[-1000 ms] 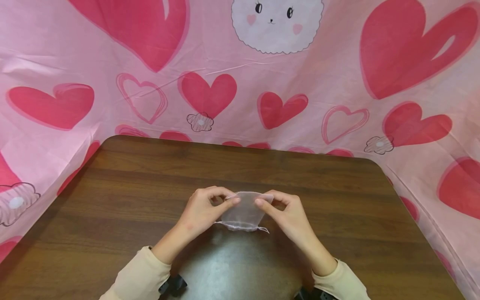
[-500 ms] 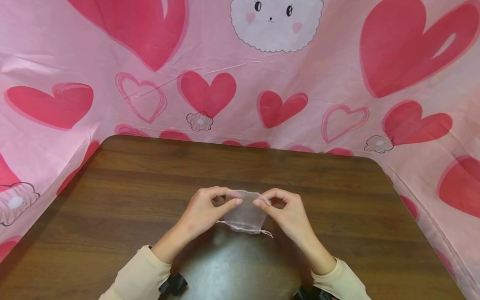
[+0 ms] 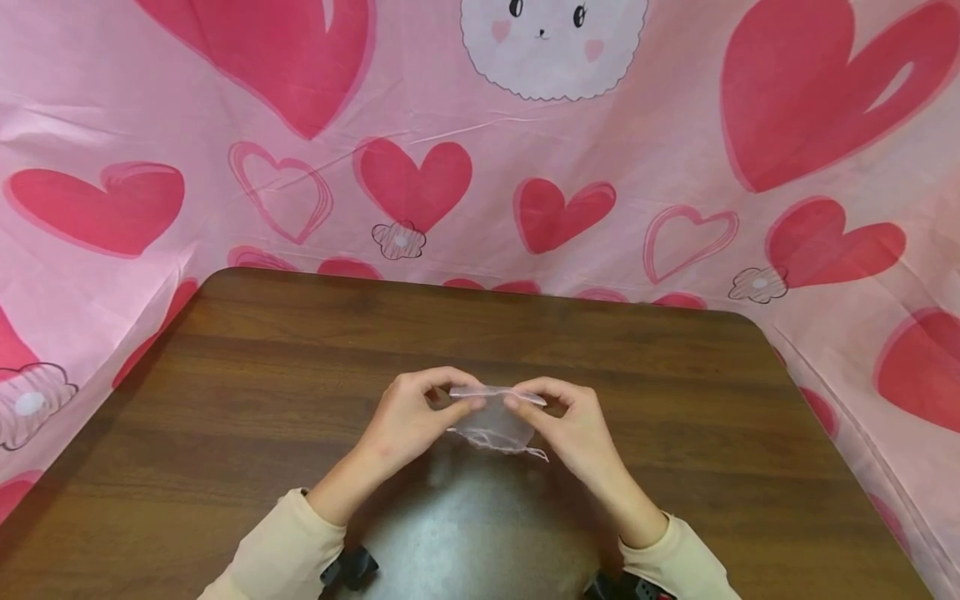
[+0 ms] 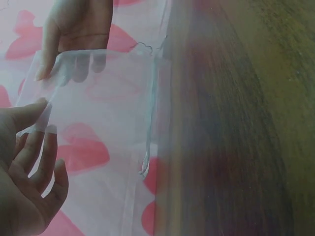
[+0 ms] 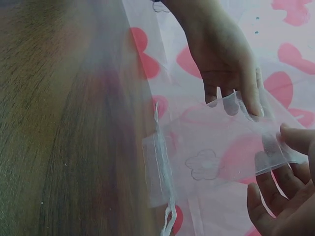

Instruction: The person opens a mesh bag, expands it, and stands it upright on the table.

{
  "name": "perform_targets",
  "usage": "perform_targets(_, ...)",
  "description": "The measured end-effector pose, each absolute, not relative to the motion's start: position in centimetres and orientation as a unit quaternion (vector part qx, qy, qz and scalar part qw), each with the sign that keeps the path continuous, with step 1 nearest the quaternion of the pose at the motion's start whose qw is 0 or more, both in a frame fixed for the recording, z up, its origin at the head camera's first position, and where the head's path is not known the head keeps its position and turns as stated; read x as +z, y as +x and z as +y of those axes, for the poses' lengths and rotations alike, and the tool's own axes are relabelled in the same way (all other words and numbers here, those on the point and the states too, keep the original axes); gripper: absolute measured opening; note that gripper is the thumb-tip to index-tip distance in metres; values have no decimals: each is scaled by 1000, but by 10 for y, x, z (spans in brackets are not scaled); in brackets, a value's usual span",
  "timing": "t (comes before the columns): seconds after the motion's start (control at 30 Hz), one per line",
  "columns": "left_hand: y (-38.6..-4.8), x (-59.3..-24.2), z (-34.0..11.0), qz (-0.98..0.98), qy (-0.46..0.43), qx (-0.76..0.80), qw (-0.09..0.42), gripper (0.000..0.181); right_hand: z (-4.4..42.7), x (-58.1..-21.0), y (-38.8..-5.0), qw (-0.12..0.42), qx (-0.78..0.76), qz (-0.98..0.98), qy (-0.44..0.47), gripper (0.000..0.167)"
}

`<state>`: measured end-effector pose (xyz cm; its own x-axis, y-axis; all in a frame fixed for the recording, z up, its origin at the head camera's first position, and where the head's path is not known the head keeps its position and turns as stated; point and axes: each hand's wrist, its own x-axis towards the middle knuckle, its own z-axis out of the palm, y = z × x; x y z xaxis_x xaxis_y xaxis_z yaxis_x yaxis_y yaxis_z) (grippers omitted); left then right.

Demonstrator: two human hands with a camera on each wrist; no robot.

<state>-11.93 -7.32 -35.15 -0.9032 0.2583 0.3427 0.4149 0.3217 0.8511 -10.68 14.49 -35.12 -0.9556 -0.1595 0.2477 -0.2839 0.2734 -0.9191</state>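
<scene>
A sheer white drawstring pouch [image 3: 495, 422] hangs between both hands above the table, its cord end toward the person. My left hand [image 3: 411, 417] pinches its far left corner between thumb and fingers. At the far right corner, my right hand [image 3: 570, 417] pinches it the same way. The far edge is folded over in a narrow strip. In the left wrist view the pouch [image 4: 103, 93] is see-through, with the white cord [image 4: 150, 113] along one end. Fingers show through the mesh of the pouch [image 5: 211, 147] in the right wrist view.
A dark brown wooden table [image 3: 300, 350] with rounded far corners lies under the hands. Pink cloth [image 3: 495, 117] printed with red hearts hangs behind and along both sides. Black wrist devices [image 3: 350, 569] sit below the beige sleeves [image 3: 281, 550].
The far edge of the pouch, flat earlier, is now folded over in a strip toward the person. Its cord end has risen slightly. Both hands keep their pinch and shift only a little.
</scene>
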Motion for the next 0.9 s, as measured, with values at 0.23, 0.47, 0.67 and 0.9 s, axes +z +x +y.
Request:
perform_targets(0.23, -119, -350, -76, -818, -207, -534, 64, 18, 146, -348, -108, 78, 592, -790, 139, 8)
perform_targets(0.47, -118, -343, -80, -811, -220, -542, 8, 16, 149, -345, -110, 62, 577, -801, 146, 8)
perform_targets(0.67, -122, -339, -79, -819, -208, -533, -37, 21, 150, -344, -110, 30, 565, -804, 180, 6)
perform_targets(0.9, -124, -336, -75, -842, -224, -487, -68, 18, 149, -344, -109, 22, 557, -805, 202, 8)
